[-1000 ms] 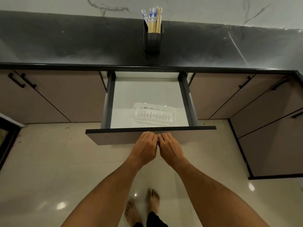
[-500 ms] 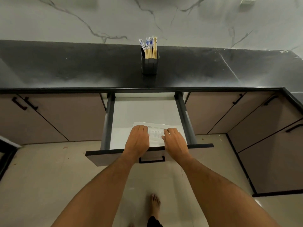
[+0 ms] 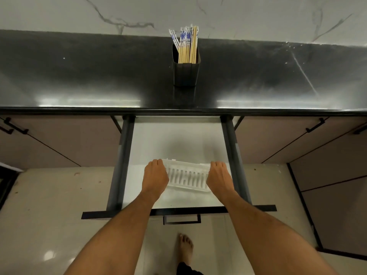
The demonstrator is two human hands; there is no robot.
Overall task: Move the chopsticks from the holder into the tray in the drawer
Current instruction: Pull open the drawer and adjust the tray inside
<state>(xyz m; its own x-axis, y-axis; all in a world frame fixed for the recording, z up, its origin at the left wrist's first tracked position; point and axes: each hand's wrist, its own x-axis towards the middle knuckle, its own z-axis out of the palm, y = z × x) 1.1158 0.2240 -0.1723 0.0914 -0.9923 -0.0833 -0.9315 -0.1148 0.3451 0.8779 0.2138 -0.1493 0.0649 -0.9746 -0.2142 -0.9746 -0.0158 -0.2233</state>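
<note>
Chopsticks (image 3: pixel 186 46) upright in dark holder (image 3: pixel 185 73), upper centre. White slotted tray (image 3: pixel 186 177) flat in open drawer (image 3: pixel 178 139), centre frame.

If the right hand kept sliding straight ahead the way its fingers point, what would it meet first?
Probably nothing near: the right hand sits at the right end of the white slotted plastic tray, fingers pointing toward the back of the open drawer. Bare drawer floor lies ahead as far as the countertop edge hides it.

left hand (image 3: pixel 155 176), right hand (image 3: pixel 219 176), palms down, apart
</note>
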